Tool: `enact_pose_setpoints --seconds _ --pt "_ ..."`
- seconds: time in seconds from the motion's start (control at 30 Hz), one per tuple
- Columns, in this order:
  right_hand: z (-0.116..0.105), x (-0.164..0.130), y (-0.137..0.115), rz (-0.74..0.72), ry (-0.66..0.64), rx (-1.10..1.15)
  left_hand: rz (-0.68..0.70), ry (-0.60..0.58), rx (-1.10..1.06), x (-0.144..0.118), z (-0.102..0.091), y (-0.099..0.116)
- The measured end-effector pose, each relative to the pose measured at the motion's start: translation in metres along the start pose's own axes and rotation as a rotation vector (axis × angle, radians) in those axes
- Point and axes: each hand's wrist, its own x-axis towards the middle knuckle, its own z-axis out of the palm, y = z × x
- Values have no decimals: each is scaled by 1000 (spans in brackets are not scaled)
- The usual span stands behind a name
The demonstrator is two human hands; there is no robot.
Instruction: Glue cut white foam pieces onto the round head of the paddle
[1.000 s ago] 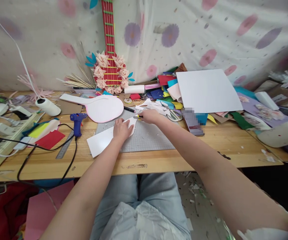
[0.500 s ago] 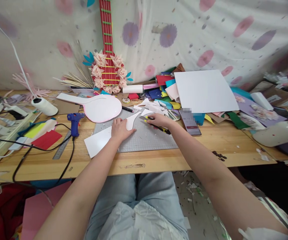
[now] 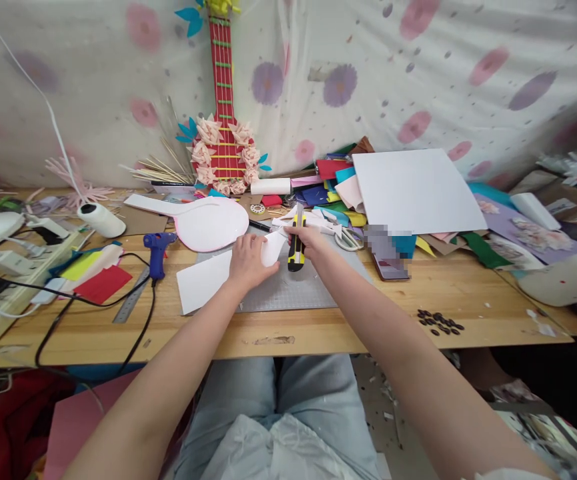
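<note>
My left hand (image 3: 249, 265) holds a white foam board piece (image 3: 203, 281), with its fingers over the top and its thumb along the near edge. The board lies slanted, partly on the grey cutting mat (image 3: 313, 287). My right hand (image 3: 307, 241) is closed around a yellow and black utility knife (image 3: 295, 248), its blade end pointing away from me. The right fingertips are close to the board's narrow right end; whether they touch it I cannot tell. White scraps (image 3: 328, 223) and scissors (image 3: 349, 239) lie just beyond the knife.
A white paddle-shaped cutout (image 3: 213, 223) lies behind the board. At left are a blue glue gun (image 3: 157, 255), its cable and a steel ruler (image 3: 132, 297). A phone (image 3: 391, 260), a large white sheet (image 3: 418, 190) and dark beads (image 3: 439, 322) are at right. A red decorated guitar (image 3: 225, 147) stands behind.
The utility knife has swung from lying slantwise under my right hand to pointing straight away from me. My right hand has turned with it. The whole view has shifted slightly.
</note>
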Motion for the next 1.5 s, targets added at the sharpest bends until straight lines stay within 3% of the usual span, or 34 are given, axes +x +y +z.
enact_pose_setpoints --seconds 0.13,0.23,0.47,0.57,0.73,0.9,1.03,1.2,1.33,1.5 --pt "-13 21 -4 -268 296 -217 6 -59 4 -7 8 -7" --pt "-29 38 -7 -262 330 -257 -37 -89 20 -5 14 -10" --pt "-34 43 -17 -212 112 -344 -136 -216 6 24 29 2" --pt "-31 36 -20 -254 65 -601 -181 -284 32 25 31 2" --pt "-28 20 -15 -210 -104 -1096 -96 -339 132 9 23 -11" --pt "-12 11 -6 -399 -154 -1556 -101 -325 124 -4 24 -16" --pt "10 8 -5 -510 -213 -1662 -103 -319 154 -7 29 -14" --pt "27 3 -13 -525 -254 -1735 -101 -317 157 -6 32 -16" --pt "21 4 -17 -541 -295 -1795 -100 -312 133 -4 31 -18" --pt "-2 -1 -15 -538 -325 -1803 -121 -315 112 -2 29 -17"
